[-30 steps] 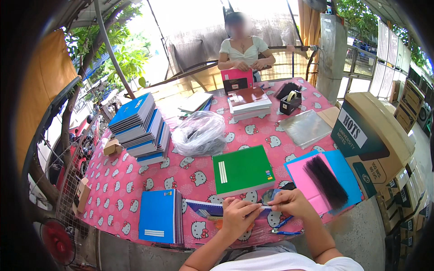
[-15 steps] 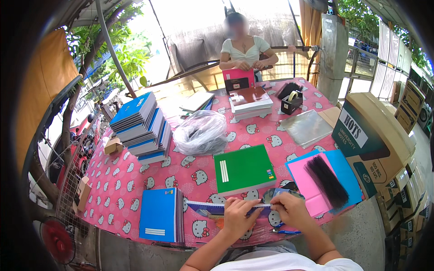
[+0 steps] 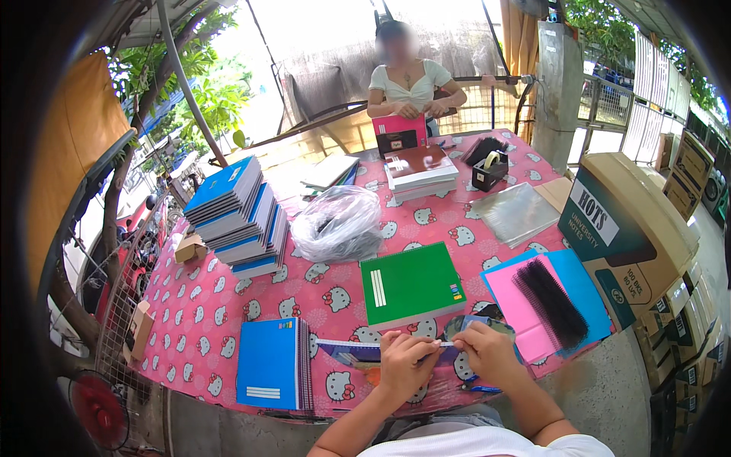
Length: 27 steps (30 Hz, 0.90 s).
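A notebook [image 3: 346,352] with a dark blue cover stands tilted near the table's front edge, its bound edge up. My left hand [image 3: 406,364] is closed over the middle of that edge, thumb and fingers pressed on it. At the right end of the same edge, the fingertips of my right hand [image 3: 489,355] are pinched together; any fine piece between them is too small to make out. Below my right wrist lies a blue tool-like object [image 3: 484,388], partly hidden. Just beyond my hands sits a stack of green notebooks [image 3: 415,286].
Blue notebooks [image 3: 268,362] with coiled spines lie at left, taller blue stacks [image 3: 236,217] behind. A plastic bag [image 3: 336,223] sits mid-table. Black coils [image 3: 548,305] rest on pink and blue covers at right, near a cardboard box [image 3: 624,236]. Across the table, a person [image 3: 409,84] handles a pink notebook [image 3: 400,128].
My right fingers have shifted slightly at the end of the notebook's edge. My left hand keeps its grip. The view has moved very little.
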### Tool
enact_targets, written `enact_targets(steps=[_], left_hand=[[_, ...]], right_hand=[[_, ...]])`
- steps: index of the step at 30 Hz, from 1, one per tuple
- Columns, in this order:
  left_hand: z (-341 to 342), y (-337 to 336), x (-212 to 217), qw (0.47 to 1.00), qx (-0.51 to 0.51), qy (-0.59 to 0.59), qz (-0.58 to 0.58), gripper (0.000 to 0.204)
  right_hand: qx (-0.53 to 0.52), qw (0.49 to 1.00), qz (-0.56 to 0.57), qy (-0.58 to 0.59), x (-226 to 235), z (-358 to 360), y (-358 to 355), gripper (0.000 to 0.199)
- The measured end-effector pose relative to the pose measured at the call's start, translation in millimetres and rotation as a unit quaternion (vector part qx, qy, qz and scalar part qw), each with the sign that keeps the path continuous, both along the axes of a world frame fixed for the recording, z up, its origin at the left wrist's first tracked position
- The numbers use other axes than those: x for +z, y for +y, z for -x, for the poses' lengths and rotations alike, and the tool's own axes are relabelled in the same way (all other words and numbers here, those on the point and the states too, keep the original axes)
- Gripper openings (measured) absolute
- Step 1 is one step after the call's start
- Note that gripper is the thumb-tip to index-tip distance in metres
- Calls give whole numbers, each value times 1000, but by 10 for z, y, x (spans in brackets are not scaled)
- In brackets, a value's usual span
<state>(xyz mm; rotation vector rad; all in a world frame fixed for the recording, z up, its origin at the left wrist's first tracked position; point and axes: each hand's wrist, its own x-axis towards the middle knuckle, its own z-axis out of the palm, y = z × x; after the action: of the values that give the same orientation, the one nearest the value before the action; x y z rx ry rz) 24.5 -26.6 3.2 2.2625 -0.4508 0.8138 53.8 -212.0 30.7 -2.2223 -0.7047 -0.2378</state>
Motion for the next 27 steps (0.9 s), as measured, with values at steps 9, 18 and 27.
enact_targets(steps=[9,18,27], left_hand=[[5,4,10,1000,-2,-1,-4,10],[22,14,-3,1000,2,1,-1,8],[37,32,-4,1000,3,17,-8,11]], right_hand=[[-14,999,-37,-12,27,24,88,13],[4,999,10,-37,-2,13,101,21],[18,999,12,-32,23,-9,91,21]])
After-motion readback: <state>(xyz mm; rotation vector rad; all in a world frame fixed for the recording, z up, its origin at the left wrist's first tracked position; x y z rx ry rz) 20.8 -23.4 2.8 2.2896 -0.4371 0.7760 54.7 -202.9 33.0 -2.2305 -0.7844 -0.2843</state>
